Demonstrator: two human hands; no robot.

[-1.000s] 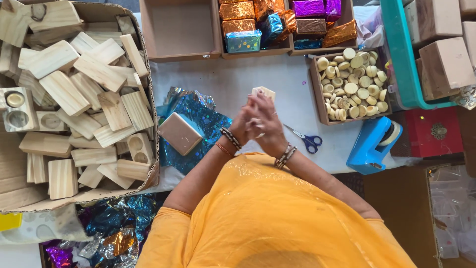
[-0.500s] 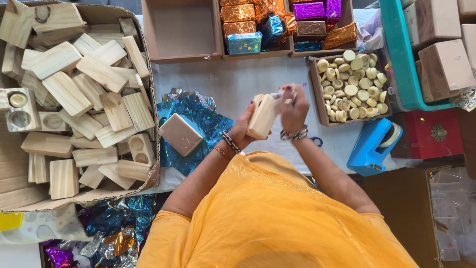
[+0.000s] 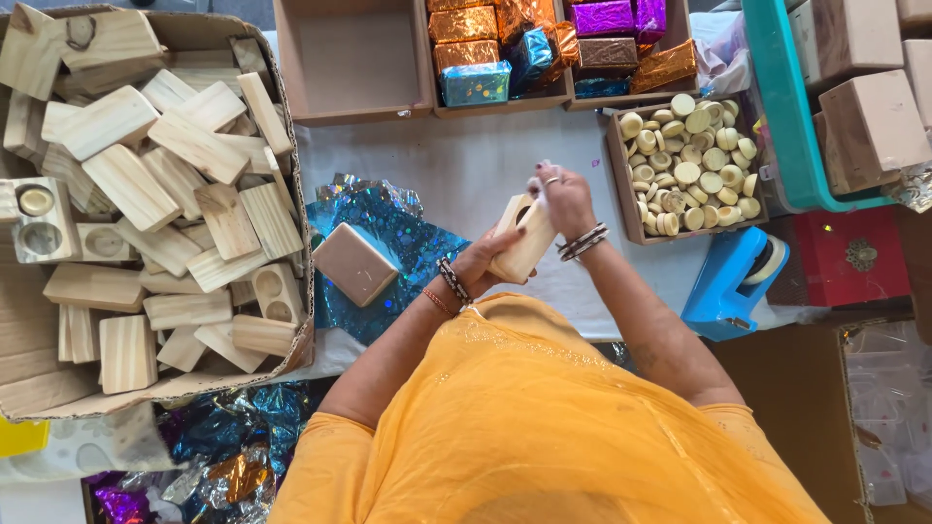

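Observation:
My left hand [image 3: 482, 264] grips a pale wooden block [image 3: 524, 243] from below and holds it tilted above the white table. The block has round holes in its face. My right hand [image 3: 563, 197] rests on the block's upper end, fingers pinched at a hole; whether it holds something small I cannot tell. A second wooden block [image 3: 354, 264] lies on a sheet of blue glitter foil [image 3: 408, 233] just left of my hands. A cardboard tray of round pale discs [image 3: 684, 160] stands right of my right hand.
A big carton of wooden blocks [image 3: 146, 204] fills the left. At the back are an empty cardboard box [image 3: 354, 58] and foil-wrapped boxes [image 3: 544, 44]. A blue tape dispenser [image 3: 733, 281], a red box [image 3: 840, 257] and a teal crate [image 3: 777, 107] are on the right.
My hands were clasped together around the block. The right hand has since gone toward the disc tray and come onto the block's top end; the block is now tilted and in plain sight.

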